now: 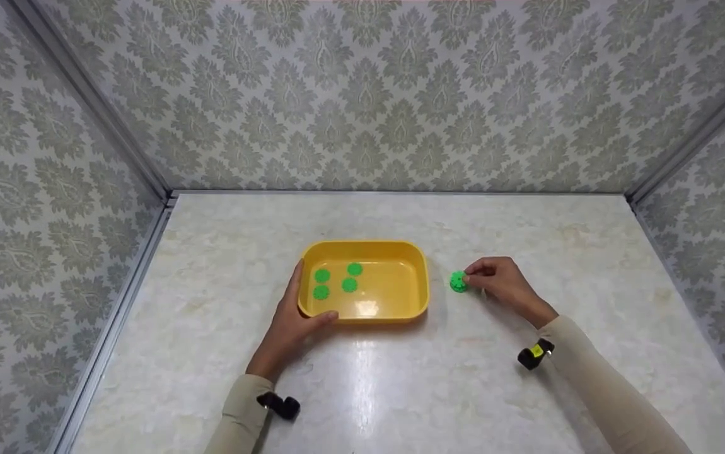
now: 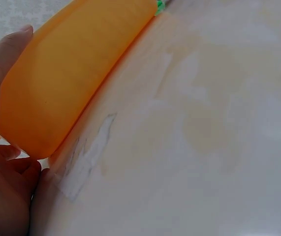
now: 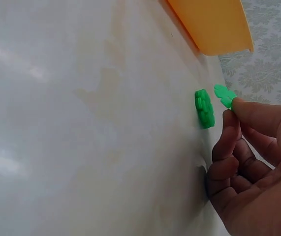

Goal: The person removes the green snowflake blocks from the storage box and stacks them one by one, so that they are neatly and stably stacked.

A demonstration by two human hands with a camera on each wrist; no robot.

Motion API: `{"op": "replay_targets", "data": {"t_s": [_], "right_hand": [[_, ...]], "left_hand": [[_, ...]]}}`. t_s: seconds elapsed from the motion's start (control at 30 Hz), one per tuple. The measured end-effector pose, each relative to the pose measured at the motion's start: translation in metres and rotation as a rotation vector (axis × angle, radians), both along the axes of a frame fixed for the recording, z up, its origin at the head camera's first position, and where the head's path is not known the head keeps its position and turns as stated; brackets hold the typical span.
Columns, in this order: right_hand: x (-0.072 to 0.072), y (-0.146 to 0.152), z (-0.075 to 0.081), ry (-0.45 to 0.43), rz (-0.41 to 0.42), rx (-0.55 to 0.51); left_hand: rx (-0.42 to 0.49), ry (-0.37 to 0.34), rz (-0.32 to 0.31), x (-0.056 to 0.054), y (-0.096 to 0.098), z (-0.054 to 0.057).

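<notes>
A yellow plastic tray [image 1: 394, 317] stands on the table, its floor bearing several flat green notched discs [image 1: 350, 285] on the left side. My left hand [image 1: 291, 321] grips the tray's left end, thumb over the near rim and fingers along the outer wall. To the right of the tray, my right hand [image 1: 502, 285] pinches a green notched disc [image 3: 224, 95] between thumb and forefinger. Just beside and below that disc, a small stack of green notched discs [image 3: 204, 108] lies on the table. The other fingers of the right hand are curled.
The marbled light table [image 1: 495, 391] extends around the tray. Patterned wall panels [image 1: 362, 94] close it in at the back and both sides, with metal framing along the edges. A black wrist camera [image 1: 279, 405] sits on the left sleeve, another camera [image 1: 534, 354] on the right.
</notes>
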State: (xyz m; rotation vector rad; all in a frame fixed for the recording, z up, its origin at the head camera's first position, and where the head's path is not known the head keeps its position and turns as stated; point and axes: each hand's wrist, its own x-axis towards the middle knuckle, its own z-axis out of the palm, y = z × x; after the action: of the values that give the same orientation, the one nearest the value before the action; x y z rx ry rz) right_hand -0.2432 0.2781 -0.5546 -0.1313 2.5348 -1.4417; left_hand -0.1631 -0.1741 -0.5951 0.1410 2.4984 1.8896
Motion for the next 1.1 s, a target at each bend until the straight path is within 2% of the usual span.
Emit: {"op": "replay_targets", "data": {"t_s": [0.47,0.77,1.1], "right_hand": [[0.0033,0.0019,-0.0015,-0.009,-0.004,0.017],[0.0038,0.0009,-0.0021,0.015,-0.013,0.007],[0.0042,0.0019,-0.0046,0.041,-0.014,0.044]], "left_hand": [[0.012,0.01,-0.013,0.0016,0.0003,0.0009],[0.001,-0.006,-0.002,0.0014,0.0009,0.0021],[0.019,0.015,-0.018,0.0006,-0.0001,0.0012]]}}
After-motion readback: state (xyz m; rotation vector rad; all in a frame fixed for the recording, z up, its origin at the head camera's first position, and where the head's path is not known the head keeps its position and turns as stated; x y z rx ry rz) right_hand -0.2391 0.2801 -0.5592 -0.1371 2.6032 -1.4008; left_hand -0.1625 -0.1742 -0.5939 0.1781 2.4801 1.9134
